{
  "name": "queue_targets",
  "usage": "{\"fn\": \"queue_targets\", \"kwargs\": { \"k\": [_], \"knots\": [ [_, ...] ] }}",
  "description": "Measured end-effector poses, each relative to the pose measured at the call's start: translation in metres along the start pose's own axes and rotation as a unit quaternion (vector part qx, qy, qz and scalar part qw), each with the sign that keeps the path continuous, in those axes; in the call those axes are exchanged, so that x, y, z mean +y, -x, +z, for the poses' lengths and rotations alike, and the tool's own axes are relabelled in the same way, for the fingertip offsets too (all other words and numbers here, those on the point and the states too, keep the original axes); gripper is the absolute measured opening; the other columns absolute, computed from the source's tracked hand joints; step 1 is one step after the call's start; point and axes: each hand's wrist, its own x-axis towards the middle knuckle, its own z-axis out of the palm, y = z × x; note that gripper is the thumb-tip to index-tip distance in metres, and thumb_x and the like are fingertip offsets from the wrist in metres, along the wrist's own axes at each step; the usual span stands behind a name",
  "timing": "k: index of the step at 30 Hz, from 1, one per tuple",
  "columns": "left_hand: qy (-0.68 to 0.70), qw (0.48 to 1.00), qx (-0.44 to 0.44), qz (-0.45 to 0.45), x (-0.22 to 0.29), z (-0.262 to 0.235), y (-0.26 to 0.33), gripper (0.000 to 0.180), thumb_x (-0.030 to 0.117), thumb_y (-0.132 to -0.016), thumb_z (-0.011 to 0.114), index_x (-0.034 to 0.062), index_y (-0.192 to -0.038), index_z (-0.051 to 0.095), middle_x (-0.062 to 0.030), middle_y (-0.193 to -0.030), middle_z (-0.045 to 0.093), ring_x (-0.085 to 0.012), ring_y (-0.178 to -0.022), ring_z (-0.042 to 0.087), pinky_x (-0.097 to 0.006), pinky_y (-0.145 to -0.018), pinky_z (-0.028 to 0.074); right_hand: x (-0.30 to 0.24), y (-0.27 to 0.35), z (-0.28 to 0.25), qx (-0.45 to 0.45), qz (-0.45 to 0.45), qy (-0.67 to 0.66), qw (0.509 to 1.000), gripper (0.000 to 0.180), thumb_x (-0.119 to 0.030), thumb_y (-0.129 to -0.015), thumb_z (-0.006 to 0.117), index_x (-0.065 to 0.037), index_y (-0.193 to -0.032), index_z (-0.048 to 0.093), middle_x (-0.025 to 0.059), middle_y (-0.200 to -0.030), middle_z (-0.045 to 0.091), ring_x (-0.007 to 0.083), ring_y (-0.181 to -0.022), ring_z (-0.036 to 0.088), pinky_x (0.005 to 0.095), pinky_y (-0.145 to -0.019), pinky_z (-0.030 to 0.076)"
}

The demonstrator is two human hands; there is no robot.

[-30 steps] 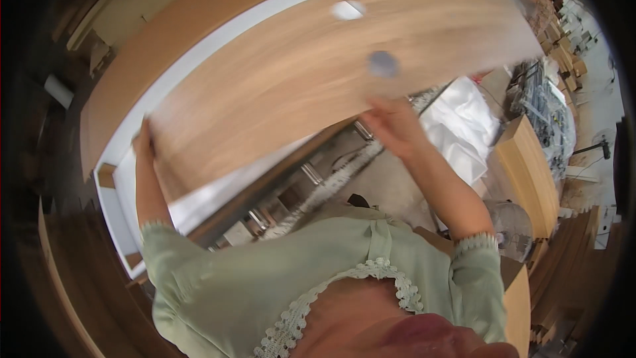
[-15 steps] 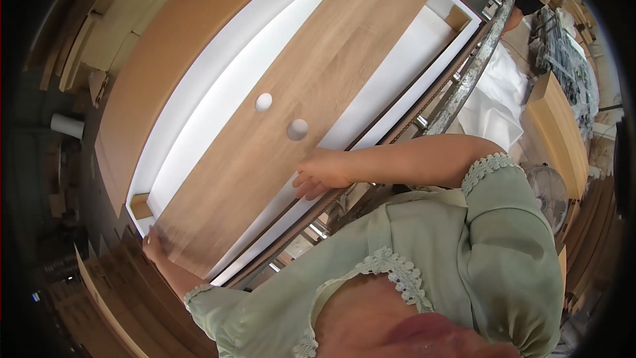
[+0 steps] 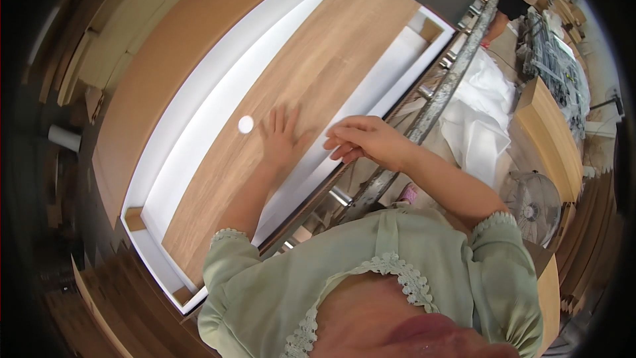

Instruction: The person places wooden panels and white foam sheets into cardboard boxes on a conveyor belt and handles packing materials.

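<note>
Pressing left hand [image 3: 279, 142] flat on wooden board [image 3: 318, 79].

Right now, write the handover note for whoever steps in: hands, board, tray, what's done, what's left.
Left hand: flat, palm down on the wooden board.
Right hand: fingers curled, over the board's near edge, holding nothing.
Board: lying lengthwise inside the white foam-lined tray, small white round sticker beside the left hand.
Done: board laid in the tray.
Left: cannot tell if it is fully seated; check against the wooden corner blocks.
</note>
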Motion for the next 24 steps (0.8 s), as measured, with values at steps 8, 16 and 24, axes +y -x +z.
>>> {"fn": "queue_targets", "kwargs": {
  "k": [8, 16, 24],
  "knots": [
    [-0.085, 0.987, -0.132, -0.042, -0.040, -0.026, 0.030, 0.068, 0.050, -0.083, 0.049, 0.0186, -0.139, 0.026, -0.0151, -0.144, 0.020, -0.0324, -0.134, 0.014, -0.059, -0.102, 0.007, 0.061, 0.127, -0.139, 0.230, -0.117, -0.170, 0.951, 0.025, -0.022, -0.090, 0.050, -0.003, -0.105, 0.056, 0.0092, -0.097, 0.063, 0.0159, -0.082, 0.061, 0.0278, -0.072, 0.049],
    [0.009, 0.992, -0.126, -0.027, -0.031, -0.042, 0.008, 0.072, 0.044, -0.071, 0.065, 0.0165, -0.132, 0.038, -0.0189, -0.125, 0.043, -0.0323, -0.119, 0.036, -0.051, -0.097, 0.023, 0.135, 0.197, -0.190, 0.402, -0.115, -0.241, 0.876, 0.028, -0.024, -0.088, 0.053, -0.003, -0.107, 0.053, 0.0078, -0.097, 0.063, 0.0155, -0.081, 0.059, 0.0291, -0.073, 0.047],
    [-0.103, 0.975, -0.177, -0.083, -0.043, -0.071, -0.045, 0.082, 0.040, -0.058, 0.069, 0.0197, -0.131, 0.038, -0.0187, -0.123, 0.046, -0.0331, -0.119, 0.039, -0.048, -0.100, 0.024, 0.140, 0.192, -0.195, 0.409, -0.132, -0.238, 0.871, 0.029, -0.025, -0.087, 0.055, -0.003, -0.106, 0.053, 0.0071, -0.096, 0.062, 0.0155, -0.081, 0.058, 0.0292, -0.074, 0.046]
  ]
}}
